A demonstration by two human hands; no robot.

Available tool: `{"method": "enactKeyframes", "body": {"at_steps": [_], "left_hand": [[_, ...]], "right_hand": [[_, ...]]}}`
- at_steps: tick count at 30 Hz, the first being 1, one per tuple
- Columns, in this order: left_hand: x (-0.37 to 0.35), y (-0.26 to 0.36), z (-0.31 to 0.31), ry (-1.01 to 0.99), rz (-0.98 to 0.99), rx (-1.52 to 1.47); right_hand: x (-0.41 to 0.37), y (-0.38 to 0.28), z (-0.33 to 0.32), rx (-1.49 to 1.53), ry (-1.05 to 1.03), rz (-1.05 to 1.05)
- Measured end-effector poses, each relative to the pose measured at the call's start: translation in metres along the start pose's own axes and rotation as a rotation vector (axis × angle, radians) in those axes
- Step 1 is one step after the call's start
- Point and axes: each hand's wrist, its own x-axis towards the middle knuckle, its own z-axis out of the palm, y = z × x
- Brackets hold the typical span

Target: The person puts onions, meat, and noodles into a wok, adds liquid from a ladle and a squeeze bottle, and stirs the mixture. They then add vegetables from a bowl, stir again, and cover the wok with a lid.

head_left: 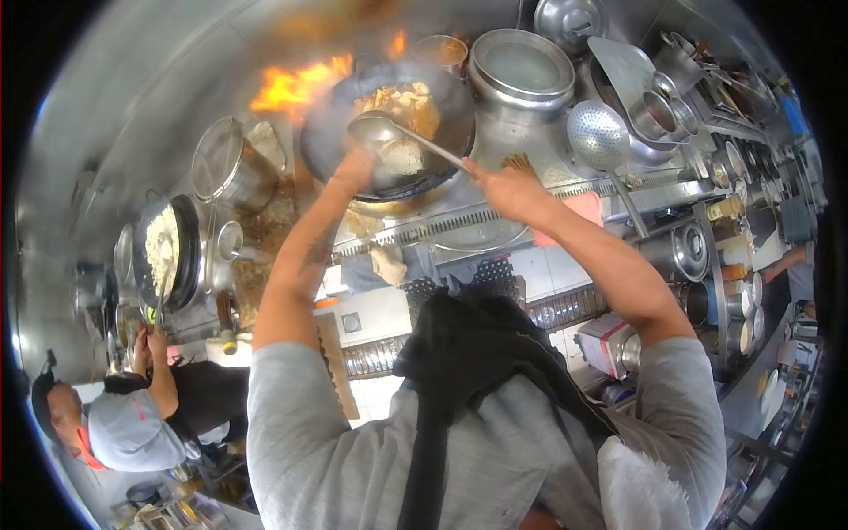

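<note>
In the head view, my right hand (511, 190) is closed round the long handle of a ladle (373, 130). The ladle's bowl hangs over a black wok (452, 110), above the food. My left hand (356, 170) is at the wok's near left rim with its fingers curled; it seems to grip the wok, though haze and the hand itself hide the exact hold. Reddish-brown food with pale pieces (411, 104) lies in the wok, and a pale, whitish heap (402, 159) sits at its near side. Steam blurs the wok's left part.
Flames (300, 84) rise behind the wok's left side. A large steel pot (523, 71) and a perforated skimmer (598, 135) stand to the right. On the left are a strainer over a pot (218, 159) and another wok (185, 252), tended by a co-worker (132, 424).
</note>
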Motion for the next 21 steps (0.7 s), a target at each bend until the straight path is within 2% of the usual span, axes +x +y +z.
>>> {"method": "enactKeyframes", "body": {"at_steps": [1, 3, 5, 7, 9, 10, 12, 13, 15, 16, 18, 20, 21], "left_hand": [[0.000, -0.004, 0.003, -0.001, 0.000, -0.001], [0.005, -0.009, 0.005, -0.073, 0.142, 0.282], [0.010, -0.010, 0.007, -0.078, 0.077, 0.239], [0.015, -0.017, 0.016, -0.080, 0.008, 0.198], [0.016, -0.026, 0.028, 0.098, 0.062, 0.125], [0.018, -0.021, 0.021, 0.095, 0.063, 0.121], [0.029, 0.001, -0.017, -0.205, -0.090, 0.062], [0.030, 0.007, -0.028, -0.207, -0.089, 0.059], [0.029, 0.017, -0.047, 0.144, 0.056, 0.003], [0.033, 0.025, -0.063, 0.137, 0.059, 0.005], [0.042, 0.042, -0.099, -0.248, -0.047, 0.090], [0.050, 0.029, -0.132, -0.211, 0.022, 0.025], [0.053, 0.016, -0.141, -0.171, 0.084, -0.044]], "right_hand": [[-0.001, -0.003, 0.005, -0.071, -0.009, 0.015], [-0.003, -0.004, 0.009, -0.080, -0.014, 0.023], [-0.003, 0.001, 0.012, -0.085, -0.015, 0.034], [0.004, 0.012, 0.006, -0.046, 0.119, -0.087], [-0.018, 0.011, -0.009, 0.027, 0.124, -0.050], [-0.033, 0.008, -0.016, 0.104, 0.121, -0.011], [-0.056, 0.006, -0.023, 0.052, 0.088, 0.015], [-0.062, 0.008, -0.024, 0.006, 0.059, 0.039], [-0.064, 0.020, -0.021, 0.035, 0.026, 0.078], [-0.062, 0.023, -0.019, 0.062, -0.001, 0.112], [-0.069, 0.022, -0.048, 0.170, -0.032, 0.177], [-0.079, 0.024, -0.069, 0.271, -0.060, 0.247], [-0.083, 0.028, -0.073, 0.214, 0.035, 0.207]]}}
